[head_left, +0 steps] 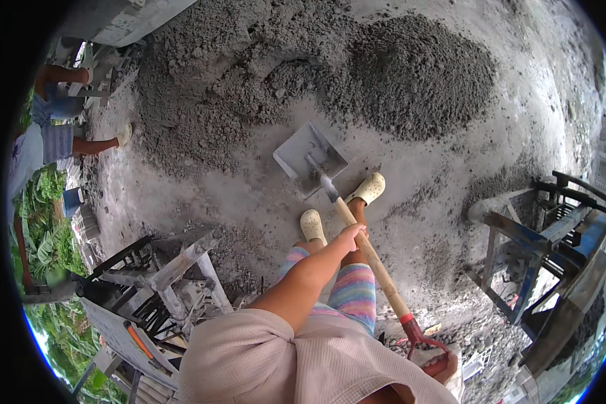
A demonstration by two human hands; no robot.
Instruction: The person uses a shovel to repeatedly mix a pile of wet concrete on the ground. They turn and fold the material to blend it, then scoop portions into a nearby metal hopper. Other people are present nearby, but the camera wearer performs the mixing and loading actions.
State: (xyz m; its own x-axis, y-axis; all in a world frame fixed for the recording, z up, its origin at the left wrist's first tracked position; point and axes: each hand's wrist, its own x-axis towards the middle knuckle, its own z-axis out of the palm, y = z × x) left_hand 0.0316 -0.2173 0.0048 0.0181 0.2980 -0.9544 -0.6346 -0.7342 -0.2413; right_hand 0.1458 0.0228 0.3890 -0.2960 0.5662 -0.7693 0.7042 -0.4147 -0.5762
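Note:
A shovel slants across the middle of the head view, its square grey blade (296,158) low over the dusty ground with a little grey grit on it. Round the upper part of its pale wooden shaft (382,275), just above my shoes, my left hand (349,238) is closed. At the near end my right hand (443,367) grips the red handle (419,334), partly hidden by a pale cloth or sleeve. Beyond the blade lies a dark heap of damp grey mix (421,77), joined on the left by a broader spread of loose grey material (215,81).
Metal-and-wood frames stand at left (161,283) and right (552,242). Another person (57,138) in shorts and light clogs is at the far left. An orange-handled tool (141,342) rests on a board near the lower left. Gravel (444,343) lies beside my right hand.

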